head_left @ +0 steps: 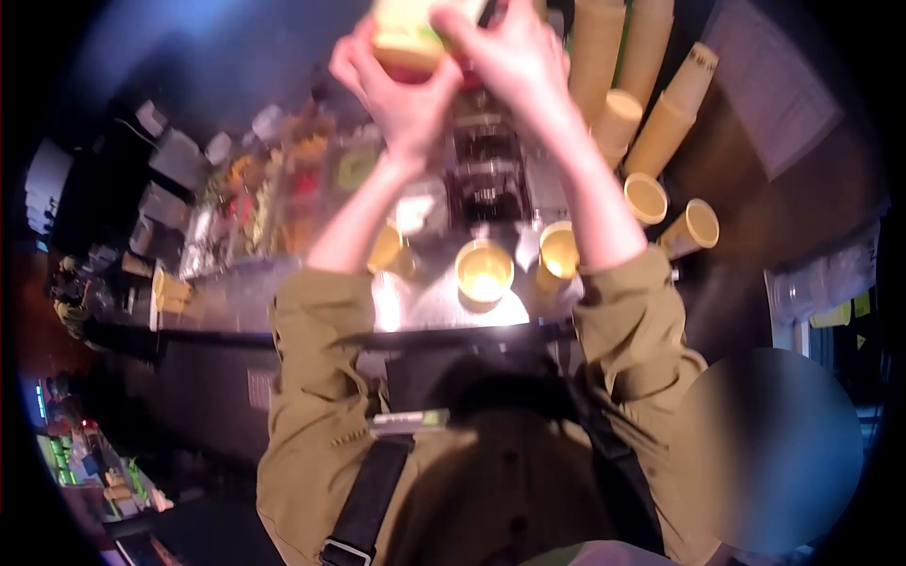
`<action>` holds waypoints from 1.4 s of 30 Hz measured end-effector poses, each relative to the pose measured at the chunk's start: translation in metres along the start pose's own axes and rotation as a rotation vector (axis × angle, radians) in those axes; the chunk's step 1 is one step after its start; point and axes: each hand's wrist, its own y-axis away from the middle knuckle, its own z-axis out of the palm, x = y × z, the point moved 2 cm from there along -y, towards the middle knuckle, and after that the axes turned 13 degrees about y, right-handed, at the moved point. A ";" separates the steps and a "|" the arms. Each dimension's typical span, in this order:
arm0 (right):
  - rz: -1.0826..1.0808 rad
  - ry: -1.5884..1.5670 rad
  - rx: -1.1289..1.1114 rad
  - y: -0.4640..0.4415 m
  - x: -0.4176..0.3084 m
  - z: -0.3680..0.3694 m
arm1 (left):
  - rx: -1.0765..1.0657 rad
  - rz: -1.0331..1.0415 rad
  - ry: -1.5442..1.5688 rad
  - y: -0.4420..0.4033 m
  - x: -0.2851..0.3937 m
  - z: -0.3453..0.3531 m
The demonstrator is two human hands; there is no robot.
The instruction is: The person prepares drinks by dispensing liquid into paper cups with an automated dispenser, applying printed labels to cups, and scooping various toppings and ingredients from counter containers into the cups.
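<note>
Both my hands are raised at the top of the head view, around a pale yellow cup-like container (404, 40) with a green patch and a reddish underside. Its upper part is cut off by the frame edge and blurred. My left hand (401, 94) curls round its lower side. My right hand (505, 57) grips it from the right, with the thumb across its face. Below, on the counter, stand several open yellow paper cups, among them one in the middle (484, 274) and one by my right forearm (559, 250).
Trays of chopped, colourful ingredients (274, 189) lie to the left. Dark clear-walled containers (486, 189) stand in the middle. Tall stacks of paper cups (595, 57) rise at the back right, with two tilted cups near them. The counter's front edge (453, 335) runs before my body.
</note>
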 end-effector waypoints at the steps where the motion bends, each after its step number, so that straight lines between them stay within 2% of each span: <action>1: 0.015 -0.262 -0.167 -0.007 0.005 0.016 | 0.012 0.066 -0.134 0.002 0.011 -0.007; 2: 0.031 -0.534 -0.312 -0.015 0.006 0.029 | 0.019 0.153 -0.263 0.000 0.016 -0.012; 3: -0.020 -1.318 -0.895 -0.009 0.003 0.037 | -0.016 -0.038 0.143 0.006 0.007 -0.010; 4: -0.107 -1.464 -0.742 -0.012 -0.005 0.046 | -0.086 -0.035 -0.072 0.000 0.027 -0.019; 6: -0.354 -1.262 -0.594 -0.007 -0.009 0.037 | -0.153 -0.409 0.541 -0.017 0.028 -0.036; 7: -0.415 -1.079 -0.605 0.001 -0.018 0.029 | -0.259 -0.467 0.685 -0.025 0.035 -0.043; 8: -0.388 -0.893 -0.502 0.009 -0.026 0.031 | -0.245 -0.618 0.739 -0.026 0.009 -0.055; 9: -0.408 -0.898 -0.536 0.011 -0.032 0.033 | -0.217 -0.769 0.790 -0.027 -0.016 -0.067; 10: -0.435 -0.909 -0.564 0.011 -0.039 0.039 | -0.298 -0.819 0.530 -0.036 -0.004 -0.073; 11: -0.474 -1.012 -0.638 0.011 -0.040 0.048 | -0.333 -0.843 0.569 -0.037 -0.018 -0.082; 12: -0.674 -1.082 -0.709 0.009 -0.047 0.058 | -0.323 -0.815 0.514 -0.036 -0.025 -0.093; 14: -0.516 -0.550 -0.669 0.014 -0.038 0.073 | -0.307 -0.764 0.420 -0.031 -0.043 -0.110; 15: -0.537 -0.441 -0.666 0.020 -0.036 0.078 | -0.207 -0.703 0.468 -0.025 -0.066 -0.118; 16: -0.559 -0.332 -0.662 0.026 -0.033 0.082 | -0.220 -0.865 0.444 -0.017 -0.077 -0.128; 18: -0.637 -0.285 -0.760 0.013 0.023 0.154 | -0.273 -1.184 0.398 -0.001 -0.092 -0.147; 19: -0.673 0.001 -0.760 0.017 0.060 0.175 | -0.205 -1.291 0.370 0.016 -0.113 -0.159; 20: -0.736 0.525 -0.779 0.032 0.105 0.201 | -0.234 -1.426 0.314 0.029 -0.124 -0.167; 21: -0.669 0.724 -1.019 0.050 0.145 0.215 | -0.264 -1.510 0.344 0.044 -0.147 -0.179; 22: -0.630 0.890 -1.106 0.070 0.176 0.222 | -0.293 -1.600 0.371 0.061 -0.168 -0.189; 24: -0.655 0.925 -1.195 0.086 0.206 0.229 | -0.345 -1.661 0.398 0.078 -0.196 -0.194; 25: -0.646 0.871 -0.971 0.081 0.220 0.242 | -0.324 -1.585 0.307 0.082 -0.203 -0.189; 26: -0.638 0.811 -0.751 0.072 0.231 0.252 | -0.361 -1.536 0.356 0.089 -0.218 -0.186; 29: -0.633 0.818 -0.841 0.047 0.249 0.301 | -0.463 -1.394 0.224 0.099 -0.242 -0.160; 30: -0.653 0.814 -0.880 0.043 0.259 0.322 | -0.569 -1.254 0.153 0.103 -0.248 -0.151; 32: -0.396 0.855 -0.917 0.047 0.253 0.351 | -0.661 -1.244 0.249 0.112 -0.263 -0.140; 33: -0.365 0.886 -0.898 0.050 0.263 0.367 | -0.664 -1.391 0.351 0.110 -0.267 -0.131; 34: -0.221 0.868 -0.869 0.050 0.258 0.372 | -0.632 -1.531 0.487 0.114 -0.277 -0.120; 36: -0.095 0.831 -0.889 0.039 0.247 0.370 | -0.553 -1.808 0.766 0.125 -0.306 -0.089; 38: -0.427 0.923 -0.860 0.034 0.245 0.359 | -0.546 -1.923 0.914 0.137 -0.326 -0.048; 39: -0.595 0.967 -0.838 0.032 0.245 0.353 | -0.545 -1.881 0.927 0.144 -0.341 -0.029; 42: -0.657 0.974 -0.895 0.033 0.245 0.341 | -0.508 -1.736 0.941 0.147 -0.381 0.012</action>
